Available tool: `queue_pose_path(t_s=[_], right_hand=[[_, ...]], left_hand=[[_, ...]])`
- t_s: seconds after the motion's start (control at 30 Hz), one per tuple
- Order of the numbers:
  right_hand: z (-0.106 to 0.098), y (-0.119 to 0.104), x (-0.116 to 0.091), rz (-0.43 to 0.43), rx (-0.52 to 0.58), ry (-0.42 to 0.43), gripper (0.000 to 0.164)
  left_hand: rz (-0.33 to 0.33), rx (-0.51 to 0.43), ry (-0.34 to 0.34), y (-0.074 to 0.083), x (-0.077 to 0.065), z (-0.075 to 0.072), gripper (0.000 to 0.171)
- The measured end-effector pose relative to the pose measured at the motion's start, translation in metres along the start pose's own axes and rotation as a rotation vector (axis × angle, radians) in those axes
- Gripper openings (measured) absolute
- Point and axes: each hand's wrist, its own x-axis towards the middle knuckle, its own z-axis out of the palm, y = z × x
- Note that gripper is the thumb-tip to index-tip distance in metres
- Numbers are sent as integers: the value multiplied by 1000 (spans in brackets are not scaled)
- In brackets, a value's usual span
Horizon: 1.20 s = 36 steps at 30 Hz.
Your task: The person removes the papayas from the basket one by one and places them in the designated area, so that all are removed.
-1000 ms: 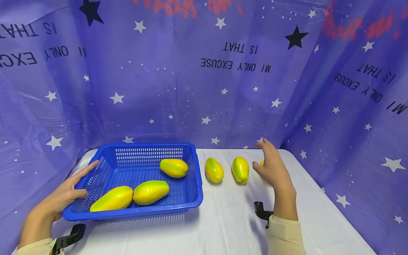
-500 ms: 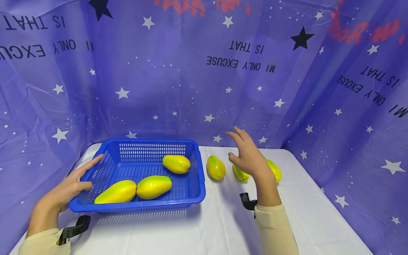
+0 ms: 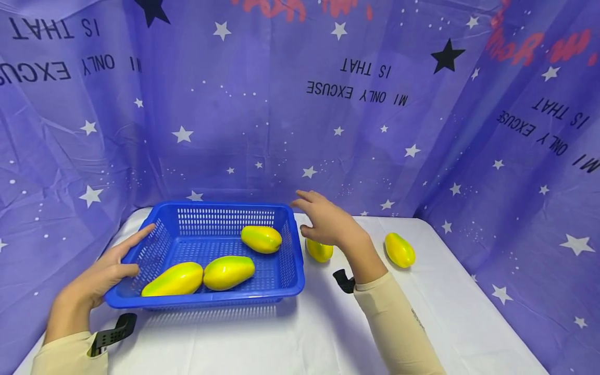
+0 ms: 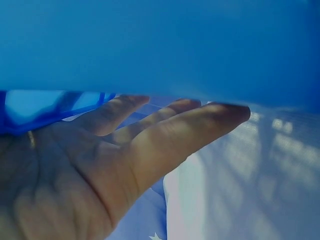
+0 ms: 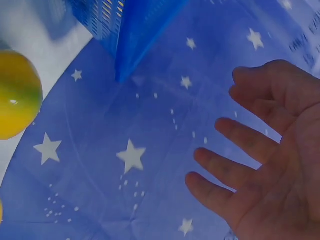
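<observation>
My left hand [image 3: 100,273] holds the left rim of a blue perforated plastic basket [image 3: 201,300], with a finger and thumb over the edge. In the left wrist view its other fingers [image 4: 175,135] stretch out beneath the blue plastic. Three yellow-green papayas lie inside: one at front left [image 3: 173,279], one at front centre [image 3: 229,273] and one at back right [image 3: 261,239]. Just past the basket's right rim, my right hand [image 3: 323,219] hovers with parted fingers, holding nothing. It partly covers a papaya [image 3: 321,251] on the table. Another papaya [image 3: 400,250] lies farther right.
The table wears a white cloth [image 3: 300,344]. A purple star-printed curtain [image 3: 262,130] rises at the back and both sides. Black camera mounts sit at the left wrist [image 3: 114,333] and right wrist [image 3: 344,281].
My right hand has swept left from the rightmost papaya to the basket's right rim, uncovering that papaya. The middle table papaya is now hidden behind the right arm. My left hand stays on the basket.
</observation>
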Motion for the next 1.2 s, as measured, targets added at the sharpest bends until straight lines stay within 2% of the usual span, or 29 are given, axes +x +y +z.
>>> queue_pose_path(t_s=[0.2,0.4,0.6,0.83,1.0,1.2], right_hand=[[6,-20,32,-30,-116,-177,46],[18,-37,55,-66,-153,-314,47],[34,-44,70,-45,-182,-384,41],[43,-44,81,-61,-280,-459,31],[46,-44,86,-15,-332,-534,18],[48,-45,88,0,-314,-561,12]], left_hand=[[-17,35,6,1,-1,-1,96],[-12,77,20,4,0,-2,96],[-7,23,20,3,-2,0,95],[-20,59,29,4,-2,0,95],[-23,49,34,5,-1,0,96],[-21,30,32,4,-1,0,98]])
